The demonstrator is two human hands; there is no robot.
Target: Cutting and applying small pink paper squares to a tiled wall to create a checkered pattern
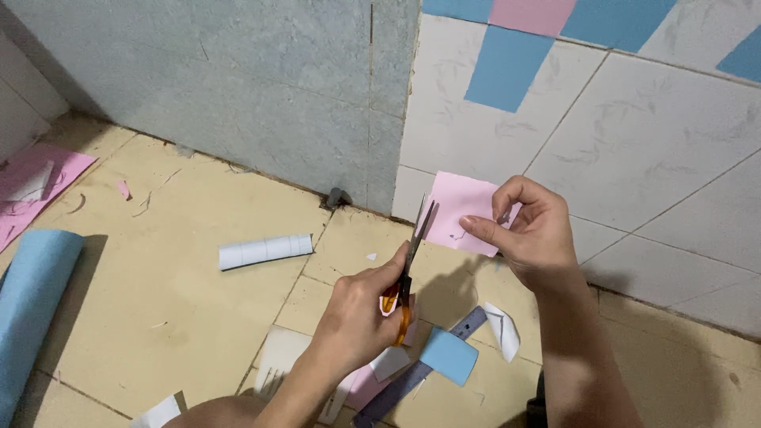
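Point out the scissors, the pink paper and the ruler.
scissors point(412, 246), head view, on the blades.
pink paper point(462, 212), head view, on its middle.
ruler point(468, 325), head view, on its upper end.

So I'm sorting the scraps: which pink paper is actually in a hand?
The small pink square pinched in the right hand, at the scissors; the pink sheet lies far left.

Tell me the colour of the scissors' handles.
Orange scissors' handles, in the left hand; head view.
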